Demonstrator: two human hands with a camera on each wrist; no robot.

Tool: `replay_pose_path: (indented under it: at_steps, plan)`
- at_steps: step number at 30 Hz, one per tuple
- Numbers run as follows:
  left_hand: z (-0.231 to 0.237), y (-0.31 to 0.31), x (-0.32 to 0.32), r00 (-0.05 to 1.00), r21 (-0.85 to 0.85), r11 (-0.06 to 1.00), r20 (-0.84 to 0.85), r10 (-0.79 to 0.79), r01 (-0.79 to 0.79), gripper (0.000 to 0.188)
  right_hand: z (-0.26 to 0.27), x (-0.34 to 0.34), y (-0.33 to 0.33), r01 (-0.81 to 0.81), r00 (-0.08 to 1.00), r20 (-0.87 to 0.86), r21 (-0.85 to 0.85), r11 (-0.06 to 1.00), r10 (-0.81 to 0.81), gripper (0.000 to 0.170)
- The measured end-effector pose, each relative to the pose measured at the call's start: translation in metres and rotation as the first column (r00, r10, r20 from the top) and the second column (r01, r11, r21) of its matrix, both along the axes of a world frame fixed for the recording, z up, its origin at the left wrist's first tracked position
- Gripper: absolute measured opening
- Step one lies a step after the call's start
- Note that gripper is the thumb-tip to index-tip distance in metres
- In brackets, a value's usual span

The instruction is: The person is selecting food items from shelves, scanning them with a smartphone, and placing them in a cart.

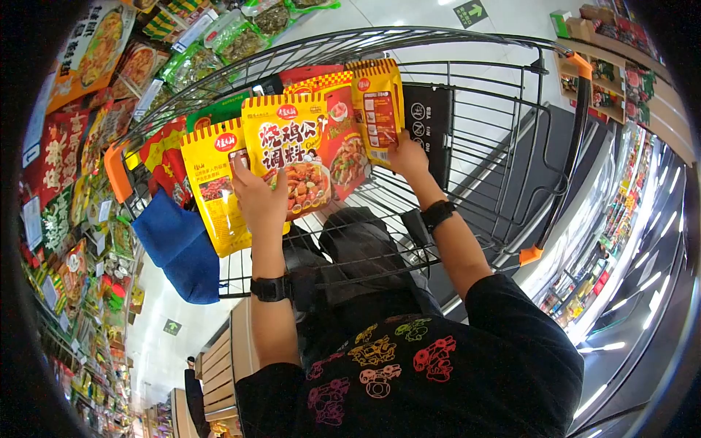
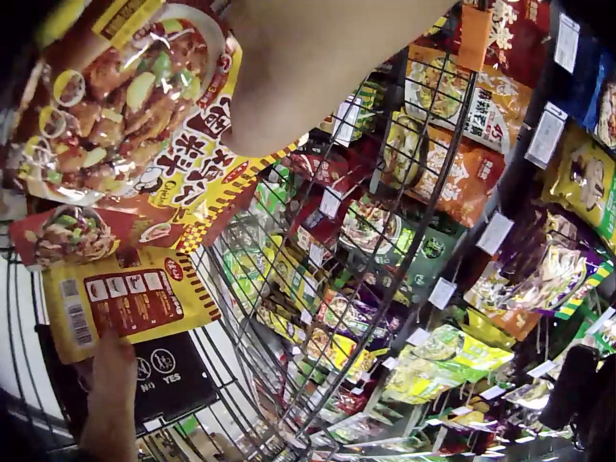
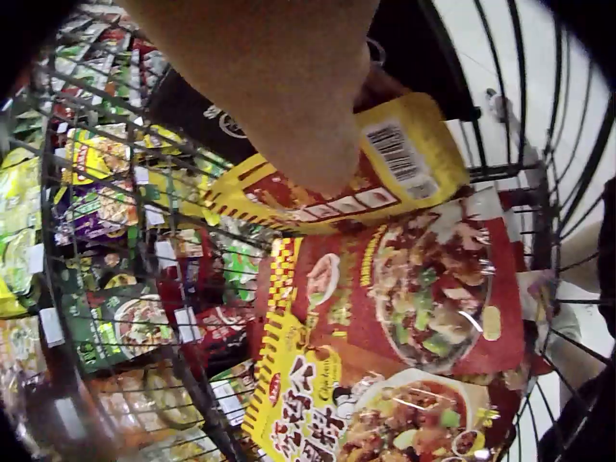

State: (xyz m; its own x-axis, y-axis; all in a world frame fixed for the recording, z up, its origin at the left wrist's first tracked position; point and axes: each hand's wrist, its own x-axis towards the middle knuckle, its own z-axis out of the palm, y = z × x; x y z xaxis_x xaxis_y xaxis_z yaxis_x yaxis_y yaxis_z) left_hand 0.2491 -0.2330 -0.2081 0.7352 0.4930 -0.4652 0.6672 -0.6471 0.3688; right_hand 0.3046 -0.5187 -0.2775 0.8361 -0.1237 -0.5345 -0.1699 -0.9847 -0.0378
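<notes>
One blue cloth (image 1: 177, 248) hangs at left of wire cart (image 1: 118, 175). Left yellow packet (image 1: 219, 212) stands tall in cart. Left hand (image 1: 261, 201) lies over it and middle packet (image 1: 303, 135); can't tell if it grips. Right yellow packet (image 1: 376, 102) stands tall too, just up from right hand (image 1: 410, 158), nearer hand, which pinches low edge. Black board (image 1: 438, 124) right.

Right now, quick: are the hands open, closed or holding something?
Left hand: against yellow packets; grip can't be told.
Right hand: gripping another yellow packet.

Head view looking down over cart, both wrist views close in, sharing yellow packets (image 1: 281, 153)
</notes>
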Motion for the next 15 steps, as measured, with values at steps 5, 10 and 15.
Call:
replay_pose_path:
  at_steps: [5, 10, 15]
  plan:
    - [-0.016, 0.006, -0.009, 0.983, -0.13, 0.991, 0.176, 0.043, -0.02, 0.06, 0.07, 0.026, 0.041, -0.187, 0.969, -0.181, -0.087, 0.979, 0.169, 0.032]
    - [0.007, -0.008, 0.0, 0.979, -0.052, 0.978, 0.026, -0.202, 0.203, 0.035, 0.048, -0.006, 0.086, 0.146, 0.953, -0.284, 0.74, 0.657, 0.109, 0.056]
    - [0.031, -0.039, 0.003, 0.921, -0.179, 0.904, 0.113, -0.373, 0.388, 0.038, 0.044, -0.023, 0.109, 0.529, 0.839, -0.545, 0.815, 0.239, 0.002, 0.073]
